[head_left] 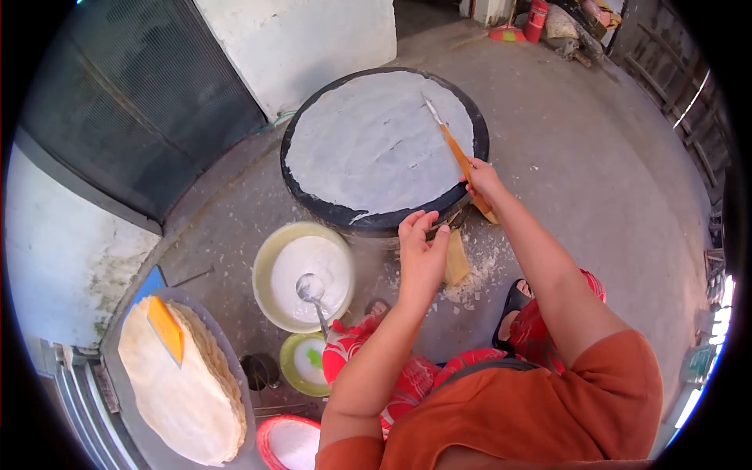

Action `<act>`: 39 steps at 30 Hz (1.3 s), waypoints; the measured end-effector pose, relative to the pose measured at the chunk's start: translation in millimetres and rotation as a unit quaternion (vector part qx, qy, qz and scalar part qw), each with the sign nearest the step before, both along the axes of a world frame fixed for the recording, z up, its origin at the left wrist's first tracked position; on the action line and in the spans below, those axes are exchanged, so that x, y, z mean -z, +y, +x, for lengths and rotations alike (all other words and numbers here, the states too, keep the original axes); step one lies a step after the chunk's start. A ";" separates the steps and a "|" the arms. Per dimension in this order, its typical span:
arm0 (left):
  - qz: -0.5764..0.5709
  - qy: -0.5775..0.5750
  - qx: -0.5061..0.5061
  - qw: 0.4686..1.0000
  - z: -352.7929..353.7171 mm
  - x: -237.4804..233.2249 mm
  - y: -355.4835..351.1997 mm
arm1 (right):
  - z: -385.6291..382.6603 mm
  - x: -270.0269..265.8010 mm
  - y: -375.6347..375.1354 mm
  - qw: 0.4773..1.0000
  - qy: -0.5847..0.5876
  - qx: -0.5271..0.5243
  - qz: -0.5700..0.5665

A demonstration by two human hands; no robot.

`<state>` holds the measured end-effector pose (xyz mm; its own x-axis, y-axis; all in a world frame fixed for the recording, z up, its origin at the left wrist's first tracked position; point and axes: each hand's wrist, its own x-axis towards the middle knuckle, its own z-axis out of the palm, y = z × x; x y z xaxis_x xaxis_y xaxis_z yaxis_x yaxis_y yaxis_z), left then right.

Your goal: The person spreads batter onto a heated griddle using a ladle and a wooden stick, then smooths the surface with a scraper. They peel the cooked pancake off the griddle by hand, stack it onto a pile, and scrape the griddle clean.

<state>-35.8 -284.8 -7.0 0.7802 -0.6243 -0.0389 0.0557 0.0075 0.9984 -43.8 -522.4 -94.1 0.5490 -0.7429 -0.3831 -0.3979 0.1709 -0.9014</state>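
A wide round black griddle (pixel 337 207) bears a thin whitish sheet of batter (pixel 376 141) spread almost to its rim. My right hand (pixel 483 180) is closed round a knife-like tool (pixel 453 145) with a long wooden handle and a narrow metal tip. The tip lies over the right part of the sheet. By the griddle's front edge is my left hand (pixel 424 249), its fingers bent and thumb apart, with nothing visible in it. A pale bowl (pixel 262 262) of white batter, holding a metal ladle (pixel 311 290), stands to its left.
At lower left, a stack of round flatbreads (pixel 180 392) carries an orange-handled scraper (pixel 166 329). A green bowl (pixel 291 380) and a red basin (pixel 266 446) hold white contents. A wooden piece (pixel 456 258) lies near the griddle. A fire extinguisher (pixel 536 22) stands far back.
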 end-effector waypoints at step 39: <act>0.005 0.026 0.042 0.999 1.0 13.4 -1.8 | 33.4 11.2 41.5 0.869 0.148 -0.192 -0.430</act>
<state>-34.9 -286.6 -20.4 0.7215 -0.6872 -0.0842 0.1075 -0.0090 0.9942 -10.5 -480.9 -105.3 0.7922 -0.6077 0.0568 -0.5129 -0.7133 -0.4776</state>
